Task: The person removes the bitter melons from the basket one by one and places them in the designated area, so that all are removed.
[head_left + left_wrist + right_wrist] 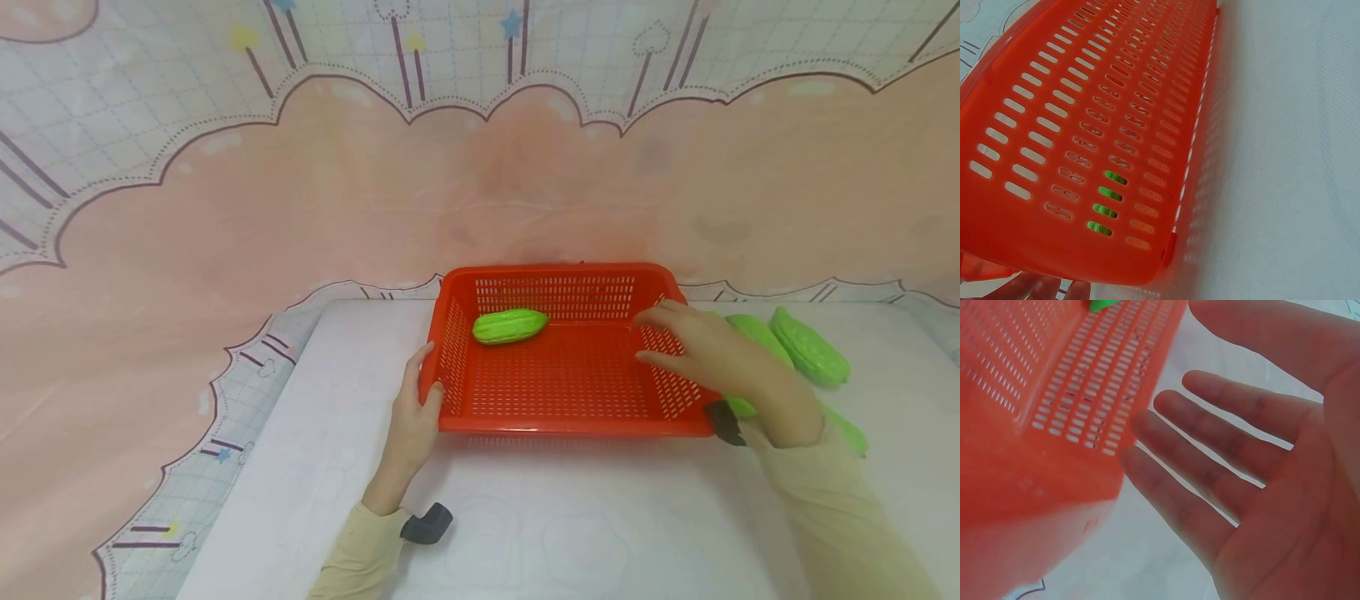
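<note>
A red perforated plastic basket [562, 427] stands on the white table. Inside it, towards the back left, lies a bright green bitter melon [510, 326] with ridged skin. My left hand [412, 421] grips the basket's left rim, thumb near the edge; in the left wrist view only some fingertips [1044, 289] show beneath the red wall. Over the basket's right side is my right hand [701, 346], holding nothing, its fingers spread and nearly straight in the right wrist view. Through the slots of the basket wall [1035, 147], green patches show in the left wrist view.
To the right of the basket several more green bitter melons [810, 348] lie on the white table [525, 533], partly hidden by my right hand and forearm. A patterned pink and white cloth [337, 200] hangs behind the table.
</note>
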The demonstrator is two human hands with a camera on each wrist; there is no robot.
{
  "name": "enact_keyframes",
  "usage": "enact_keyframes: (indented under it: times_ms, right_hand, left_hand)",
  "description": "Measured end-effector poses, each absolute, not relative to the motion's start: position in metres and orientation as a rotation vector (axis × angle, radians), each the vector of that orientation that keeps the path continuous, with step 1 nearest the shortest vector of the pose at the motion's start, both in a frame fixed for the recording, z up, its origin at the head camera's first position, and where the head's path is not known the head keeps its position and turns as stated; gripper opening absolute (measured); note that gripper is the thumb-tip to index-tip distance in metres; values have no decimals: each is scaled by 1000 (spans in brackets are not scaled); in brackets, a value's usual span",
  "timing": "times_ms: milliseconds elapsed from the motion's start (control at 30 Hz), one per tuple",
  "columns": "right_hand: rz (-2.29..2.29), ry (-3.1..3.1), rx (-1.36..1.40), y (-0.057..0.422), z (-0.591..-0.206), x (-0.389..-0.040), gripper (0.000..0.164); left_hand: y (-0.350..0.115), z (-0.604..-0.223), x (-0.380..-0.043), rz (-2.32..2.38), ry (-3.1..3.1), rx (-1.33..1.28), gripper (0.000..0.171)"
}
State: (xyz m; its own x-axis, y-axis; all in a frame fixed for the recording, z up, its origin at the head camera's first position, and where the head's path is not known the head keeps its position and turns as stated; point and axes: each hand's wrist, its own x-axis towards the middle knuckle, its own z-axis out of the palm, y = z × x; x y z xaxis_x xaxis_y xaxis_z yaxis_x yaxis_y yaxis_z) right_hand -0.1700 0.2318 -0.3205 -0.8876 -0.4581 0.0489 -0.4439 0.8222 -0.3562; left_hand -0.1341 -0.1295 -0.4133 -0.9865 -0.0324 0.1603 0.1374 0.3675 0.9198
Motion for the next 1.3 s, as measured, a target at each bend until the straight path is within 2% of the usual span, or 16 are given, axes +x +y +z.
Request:
enact_keyframes:
  times_ms: [1000,1300]
  right_hand:
    - [-642,2892,-810,202,-325,-195,44]
    - [-653,2860,-804,194,-332,-204,47]
  left_hand:
    - [-130,-412,-134,-1696,-2466,-95,59]
    - [-129,-413,-134,-1686,-2466,-96,59]
